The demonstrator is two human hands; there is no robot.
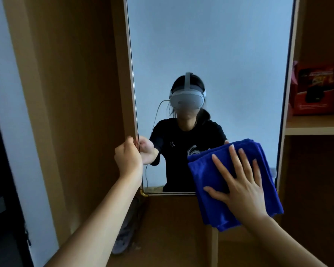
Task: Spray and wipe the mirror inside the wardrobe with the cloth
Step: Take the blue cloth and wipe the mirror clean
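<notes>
Low on the tall, thin-framed wardrobe mirror (pixel 210 54), the right hand (pixel 241 182) presses a folded blue microfibre cloth (pixel 206 174) with flat spread fingers, hiding the mirror's near right corner; the left hand (pixel 128 157) curls round its left edge, fingertips hidden.

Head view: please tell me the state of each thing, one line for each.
mirror: upright, held at its left edge
cloth: folded, pressed flat on the mirror's lower right
left hand: grips the mirror edge
right hand: fingers spread, presses the cloth
red box: upright on shelf

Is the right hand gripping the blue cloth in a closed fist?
No, the right hand lies flat with spread fingers, pressing the blue cloth against the mirror.
</notes>
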